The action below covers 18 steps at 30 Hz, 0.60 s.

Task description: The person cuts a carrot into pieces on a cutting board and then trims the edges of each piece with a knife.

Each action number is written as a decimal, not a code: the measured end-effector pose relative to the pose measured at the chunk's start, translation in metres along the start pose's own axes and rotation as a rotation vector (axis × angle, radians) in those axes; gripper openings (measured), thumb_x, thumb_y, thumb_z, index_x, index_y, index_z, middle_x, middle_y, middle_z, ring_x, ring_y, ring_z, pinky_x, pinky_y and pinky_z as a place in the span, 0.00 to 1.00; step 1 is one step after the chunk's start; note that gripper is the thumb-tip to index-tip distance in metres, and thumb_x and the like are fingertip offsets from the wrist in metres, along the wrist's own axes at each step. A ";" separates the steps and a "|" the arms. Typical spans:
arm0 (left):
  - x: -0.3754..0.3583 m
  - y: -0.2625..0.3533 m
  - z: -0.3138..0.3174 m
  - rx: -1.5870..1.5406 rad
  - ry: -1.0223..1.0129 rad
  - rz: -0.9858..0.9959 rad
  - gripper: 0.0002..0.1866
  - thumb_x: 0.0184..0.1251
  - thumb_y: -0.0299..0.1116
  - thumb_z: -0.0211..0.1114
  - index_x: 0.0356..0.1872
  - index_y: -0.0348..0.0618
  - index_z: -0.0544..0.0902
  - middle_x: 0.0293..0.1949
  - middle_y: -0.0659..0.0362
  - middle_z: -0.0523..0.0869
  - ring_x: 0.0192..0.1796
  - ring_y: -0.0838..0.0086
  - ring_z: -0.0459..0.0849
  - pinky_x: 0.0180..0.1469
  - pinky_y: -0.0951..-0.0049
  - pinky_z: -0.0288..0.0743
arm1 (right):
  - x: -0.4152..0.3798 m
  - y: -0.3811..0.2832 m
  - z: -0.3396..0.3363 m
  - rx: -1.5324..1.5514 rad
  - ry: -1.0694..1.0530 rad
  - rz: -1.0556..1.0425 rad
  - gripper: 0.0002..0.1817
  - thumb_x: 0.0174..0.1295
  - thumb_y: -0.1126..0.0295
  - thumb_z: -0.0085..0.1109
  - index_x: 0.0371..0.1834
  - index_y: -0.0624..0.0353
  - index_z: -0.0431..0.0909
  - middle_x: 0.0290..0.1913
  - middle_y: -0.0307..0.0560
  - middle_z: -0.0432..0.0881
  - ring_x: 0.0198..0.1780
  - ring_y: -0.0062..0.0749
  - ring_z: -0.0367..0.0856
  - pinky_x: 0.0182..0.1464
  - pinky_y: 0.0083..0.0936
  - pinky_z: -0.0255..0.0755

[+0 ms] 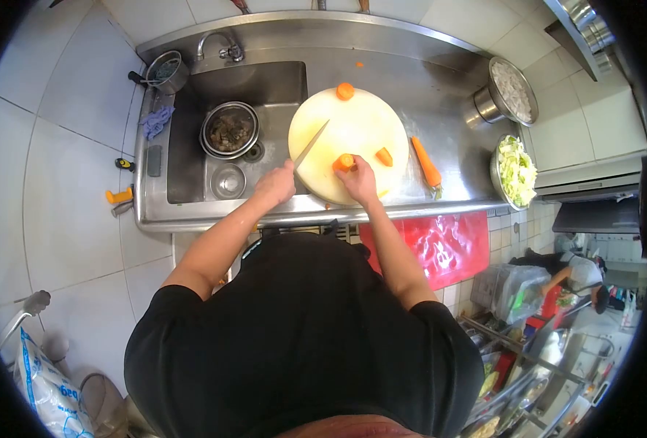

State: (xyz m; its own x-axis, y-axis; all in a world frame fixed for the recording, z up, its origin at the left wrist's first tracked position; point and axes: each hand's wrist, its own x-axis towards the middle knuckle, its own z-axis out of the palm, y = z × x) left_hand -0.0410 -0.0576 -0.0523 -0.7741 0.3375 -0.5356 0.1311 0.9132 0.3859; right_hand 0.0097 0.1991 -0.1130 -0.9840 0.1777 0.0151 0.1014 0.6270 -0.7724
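Note:
My left hand is closed around the handle of a knife, whose blade points up and to the right over the left side of a round, pale cutting board. With the fingers of my right hand I hold a piece of carrot on the board's lower middle. The knife blade is apart from it. A cut carrot chunk lies to the right, and a carrot end sits at the board's far edge. Beside the board on the steel counter rests a whole peeled carrot.
The sink at left holds a bowl of dark food pieces and a small metal bowl. At right stand bowls of chopped cabbage and pale slices. A red mat lies below; another person works behind, at right.

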 end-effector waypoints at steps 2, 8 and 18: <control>0.000 -0.001 -0.001 0.004 0.014 0.012 0.19 0.80 0.35 0.55 0.66 0.38 0.71 0.52 0.34 0.88 0.57 0.39 0.88 0.59 0.42 0.79 | 0.006 -0.007 -0.003 -0.084 0.010 -0.042 0.30 0.56 0.58 0.78 0.60 0.63 0.84 0.52 0.56 0.83 0.53 0.52 0.83 0.57 0.42 0.79; 0.000 0.004 -0.001 -0.001 0.000 -0.021 0.23 0.69 0.26 0.57 0.66 0.38 0.71 0.54 0.37 0.89 0.58 0.42 0.89 0.60 0.44 0.82 | 0.011 -0.021 -0.008 -0.329 -0.008 -0.031 0.34 0.56 0.55 0.76 0.65 0.58 0.84 0.53 0.56 0.83 0.58 0.54 0.82 0.61 0.43 0.79; -0.003 0.000 0.001 -0.014 0.016 0.001 0.18 0.80 0.35 0.54 0.65 0.40 0.71 0.51 0.37 0.89 0.56 0.40 0.88 0.57 0.42 0.80 | 0.000 -0.024 -0.049 -0.204 -0.059 0.074 0.57 0.54 0.47 0.80 0.82 0.64 0.61 0.67 0.65 0.74 0.66 0.56 0.78 0.67 0.44 0.77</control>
State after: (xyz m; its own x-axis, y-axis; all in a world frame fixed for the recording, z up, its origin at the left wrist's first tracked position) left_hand -0.0379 -0.0583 -0.0511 -0.7838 0.3344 -0.5233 0.1234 0.9097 0.3965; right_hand 0.0149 0.2217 -0.0633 -0.9789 0.1884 -0.0786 0.1956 0.7552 -0.6257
